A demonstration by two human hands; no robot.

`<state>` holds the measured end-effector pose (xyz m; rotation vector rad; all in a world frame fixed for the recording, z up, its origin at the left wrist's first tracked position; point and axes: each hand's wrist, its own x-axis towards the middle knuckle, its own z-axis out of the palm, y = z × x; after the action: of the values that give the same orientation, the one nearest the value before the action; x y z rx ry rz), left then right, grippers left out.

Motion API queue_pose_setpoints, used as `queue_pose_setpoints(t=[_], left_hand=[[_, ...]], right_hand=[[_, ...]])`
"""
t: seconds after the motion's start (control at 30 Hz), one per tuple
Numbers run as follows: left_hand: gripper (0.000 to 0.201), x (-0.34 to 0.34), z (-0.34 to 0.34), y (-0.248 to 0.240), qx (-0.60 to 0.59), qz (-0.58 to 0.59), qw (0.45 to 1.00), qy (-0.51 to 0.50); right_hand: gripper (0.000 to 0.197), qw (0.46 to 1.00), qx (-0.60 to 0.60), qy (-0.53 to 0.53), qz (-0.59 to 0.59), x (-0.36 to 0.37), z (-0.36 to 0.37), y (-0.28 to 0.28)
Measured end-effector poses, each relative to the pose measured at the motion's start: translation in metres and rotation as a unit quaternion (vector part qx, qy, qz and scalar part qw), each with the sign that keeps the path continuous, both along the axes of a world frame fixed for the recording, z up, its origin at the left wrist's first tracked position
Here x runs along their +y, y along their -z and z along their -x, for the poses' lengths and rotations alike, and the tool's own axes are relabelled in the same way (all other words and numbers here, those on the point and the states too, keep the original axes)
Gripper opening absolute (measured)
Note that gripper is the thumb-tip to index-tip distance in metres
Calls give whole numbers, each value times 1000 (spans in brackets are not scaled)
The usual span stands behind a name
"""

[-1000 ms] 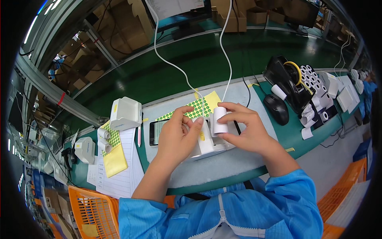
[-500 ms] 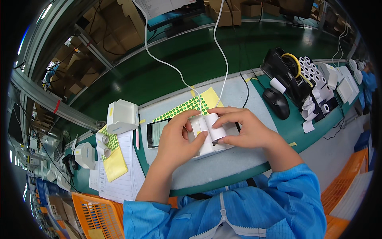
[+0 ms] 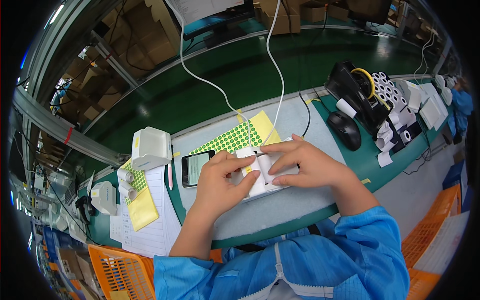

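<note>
A small white device like a receipt printer [image 3: 257,188] rests on the grey mat in front of me, its roll bay facing up. White cables run to its far side. My left hand [image 3: 220,182] grips its left part, thumb and fingers bent over the casing. A white paper roll [image 3: 264,164] lies in the bay, partly covered by my fingers. On the roll and the casing's right part is my right hand [image 3: 305,165], thumb at the near end and fingers at the far end. A phone-like handheld with a lit screen [image 3: 196,169] lies beside my left hand.
Behind the device lies a yellow sheet of green round stickers [image 3: 230,138]. A black mouse [image 3: 345,130], a black tape dispenser [image 3: 357,95] and several paper rolls [image 3: 390,90] stand to the right. Left are a white casing [image 3: 151,147], lined papers [image 3: 150,215] and a pink pen [image 3: 170,175].
The paper roll has sunk lower into the device's bay. My right fingers have spread and flattened over it, while my left hand stays on the casing.
</note>
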<state>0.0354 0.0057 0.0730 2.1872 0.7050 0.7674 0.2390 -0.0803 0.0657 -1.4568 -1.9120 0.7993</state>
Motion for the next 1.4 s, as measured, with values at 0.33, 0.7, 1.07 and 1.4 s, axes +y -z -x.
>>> queue_pose_setpoints(t=[0.33,0.7,1.07,1.4], left_hand=[[30,0,1,7,-21,3,1000,-2],[29,-1,2,21,-68,-15,998,-4],[34,-1,9,22,-41,-13,999,-9],[105,11,28,14,176,-147,973,10]], right_hand=[[46,904,417,-20,-96,-12,25,5],[60,990,-32,-6,-139,-19,22,5],[51,983,-57,-10,-177,-7,15,8],[20,906,-350,121,-206,37,1,25]])
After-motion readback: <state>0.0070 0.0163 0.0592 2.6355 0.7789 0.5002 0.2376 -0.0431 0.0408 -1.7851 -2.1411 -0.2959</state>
